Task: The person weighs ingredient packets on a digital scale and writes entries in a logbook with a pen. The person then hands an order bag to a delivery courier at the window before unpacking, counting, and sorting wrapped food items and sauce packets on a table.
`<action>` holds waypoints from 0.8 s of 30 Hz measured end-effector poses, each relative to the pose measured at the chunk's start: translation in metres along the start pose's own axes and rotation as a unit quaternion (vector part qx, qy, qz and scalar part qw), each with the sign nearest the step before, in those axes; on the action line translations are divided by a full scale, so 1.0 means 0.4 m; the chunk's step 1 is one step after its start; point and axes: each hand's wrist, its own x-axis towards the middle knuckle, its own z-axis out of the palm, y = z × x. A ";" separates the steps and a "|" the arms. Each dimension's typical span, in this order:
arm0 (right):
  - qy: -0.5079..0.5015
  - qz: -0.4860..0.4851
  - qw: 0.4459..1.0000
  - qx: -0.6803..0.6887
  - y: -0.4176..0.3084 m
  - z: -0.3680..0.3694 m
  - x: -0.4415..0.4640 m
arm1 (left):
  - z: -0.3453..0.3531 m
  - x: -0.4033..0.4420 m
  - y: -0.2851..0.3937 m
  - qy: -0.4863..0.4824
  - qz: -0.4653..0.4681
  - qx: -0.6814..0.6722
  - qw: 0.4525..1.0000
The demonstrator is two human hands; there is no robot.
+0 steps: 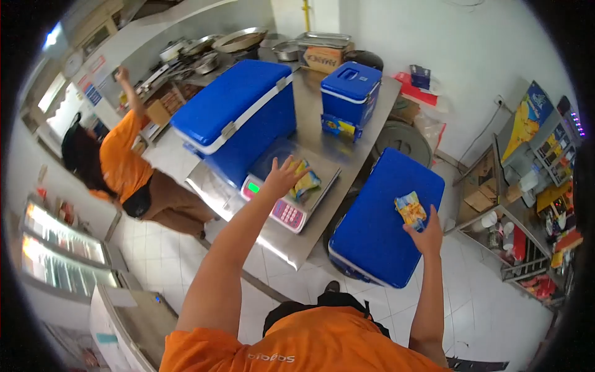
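Observation:
My left hand (282, 180) is over the digital scale (289, 212), its fingers spread. Just beside those fingers a yellow and blue packet (306, 181) lies on the scale's metal pan; whether they touch it is unclear. The scale has a lit green display and a pink keypad. My right hand (426, 234) has its thumb and fingers around the lower corner of a second yellow and blue packet (409, 209). That packet is at the lid of a blue cooler box (378, 229), and I cannot tell whether it rests on it.
A large blue cooler (238, 102) and a smaller one (351, 84) stand on the steel table (308, 93). Pans (240, 40) sit at the back. Another person in orange (124, 146) stands left with one arm raised. Cluttered shelves (505, 211) are on the right.

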 end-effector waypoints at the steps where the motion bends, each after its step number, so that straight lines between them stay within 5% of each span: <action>1: -0.022 0.003 0.999 -0.046 -0.042 0.008 0.043 | -0.034 0.034 -0.021 -0.047 0.042 0.008 0.998; 4: -0.183 0.143 0.968 -0.093 -0.154 0.005 0.124 | -0.059 0.089 -0.060 -0.121 0.145 -0.044 0.981; 9: -0.133 0.096 0.984 -0.070 -0.258 0.130 0.141 | 0.010 0.085 -0.102 -0.055 0.178 -0.209 0.960; 14: -0.166 0.040 0.985 -0.001 -0.624 0.292 0.170 | 0.003 -0.067 -0.174 -0.022 0.123 -0.376 0.918; 18: -0.206 0.001 0.978 -0.029 -0.795 0.470 0.186 | 0.052 -0.259 -0.245 0.032 0.043 -0.694 0.718; 21: -0.228 -0.005 0.972 -0.050 -0.889 0.508 0.189 | 0.121 -0.433 -0.291 -0.091 -0.071 -0.808 0.577; 24: -0.199 0.000 0.978 -0.054 -0.943 0.464 0.191 | 0.196 -0.599 -0.332 -0.133 -0.211 -0.920 0.302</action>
